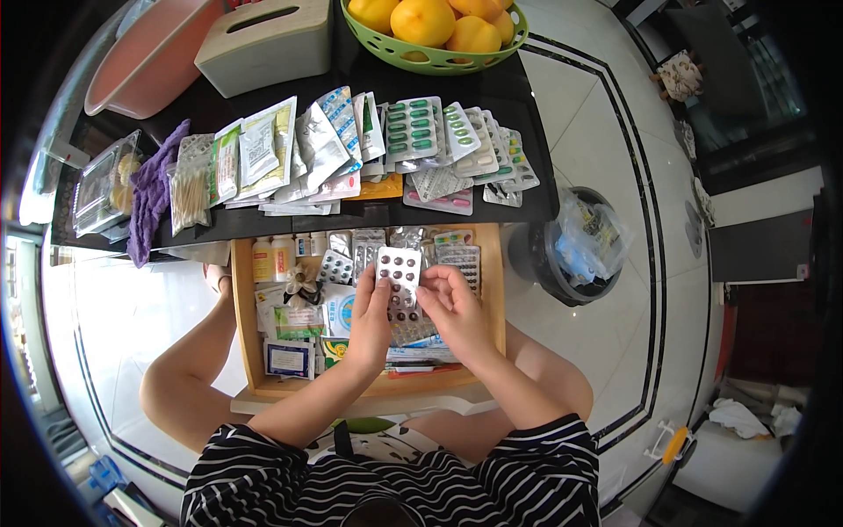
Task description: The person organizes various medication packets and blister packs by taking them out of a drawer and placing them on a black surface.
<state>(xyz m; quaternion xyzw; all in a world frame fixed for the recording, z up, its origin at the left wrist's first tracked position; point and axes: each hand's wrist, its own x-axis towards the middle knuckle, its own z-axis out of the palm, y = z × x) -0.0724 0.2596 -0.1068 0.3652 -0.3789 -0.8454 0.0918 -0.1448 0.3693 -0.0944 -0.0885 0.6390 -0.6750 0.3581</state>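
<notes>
I'm pinching a silver foil blister sheet of dark round pills [400,283] w/ left grip [371,318] & right grip [458,312], its lower end hiding behind my fingers [436,299].

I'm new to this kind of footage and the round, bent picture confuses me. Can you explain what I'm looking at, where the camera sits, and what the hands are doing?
There is no machine here: a person wears a wide fisheye camera on the head, looking down, so straight edges curve near the rim. The forearms in striped sleeves come in from below. The left hand and right hand together hold a silver blister pack of dark round pills above an open wooden drawer filled with more blister packs, small bottles and leaflets. Beyond it, a black table carries rows of pill strips and sachets, a purple cloth, a tissue box and a green basket of yellow fruit. A lined waste bin stands on the tiled floor at the right.
</notes>
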